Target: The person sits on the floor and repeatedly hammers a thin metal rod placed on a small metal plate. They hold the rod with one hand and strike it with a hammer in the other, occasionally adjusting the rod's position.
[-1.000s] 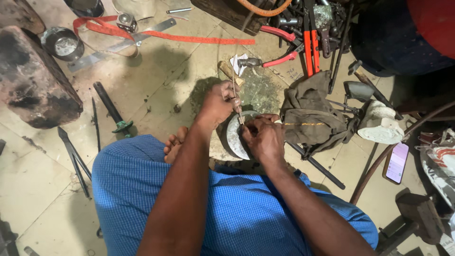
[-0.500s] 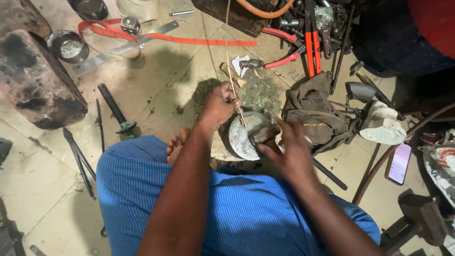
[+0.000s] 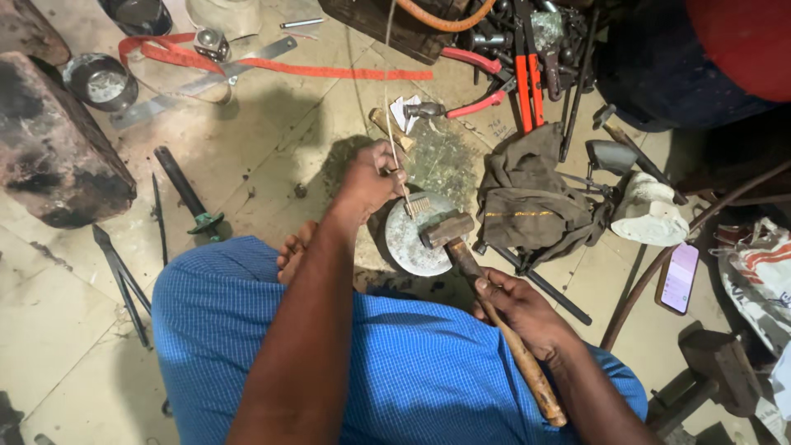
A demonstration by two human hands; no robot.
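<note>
1. Head view: round grey metal block (image 3: 409,241) lies on the tiled floor just ahead of the person's knees, its flat top scuffed and pale.
2. Small ribbed metal piece (image 3: 418,204) rests on the block's far edge, at the tip of a thin pale rod (image 3: 390,91).
3. Left hand (image 3: 371,177) is closed, pinching the rod and steadying it upright over the piece.
4. Right hand (image 3: 519,311) is wrapped tight round the wooden handle of a hammer (image 3: 449,231), whose head sits on the block just right of the piece.
5. Beyond the right hand: olive cloth bag (image 3: 527,202), red-handled pliers (image 3: 486,99). Left of the left hand: dark-handled tool (image 3: 183,189).
</note>
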